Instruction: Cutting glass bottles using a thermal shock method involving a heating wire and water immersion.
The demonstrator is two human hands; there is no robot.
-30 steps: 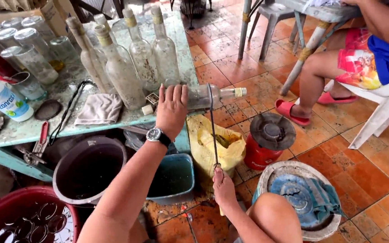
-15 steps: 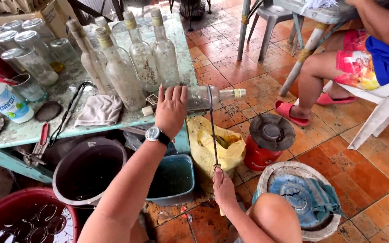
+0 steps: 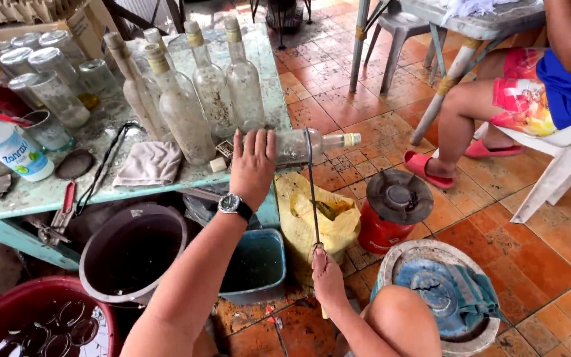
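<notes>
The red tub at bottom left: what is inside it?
The red tub holds dark water with several round glass rims showing; what lies deeper is hidden, and the frame edge crops the rest.

At the far left of your worktop (image 3: 166, 182) lies a white plastic bottle (image 3: 4, 149) with a red cap, tilted on its side; its label is white with blue print and a green patch. Behind the jars, at the top left corner, stands a brown cardboard box (image 3: 67, 16) with dark print on its side. By your left hand (image 3: 254, 164) sits a small dark box (image 3: 224, 147), its pattern too small to make out.
</notes>
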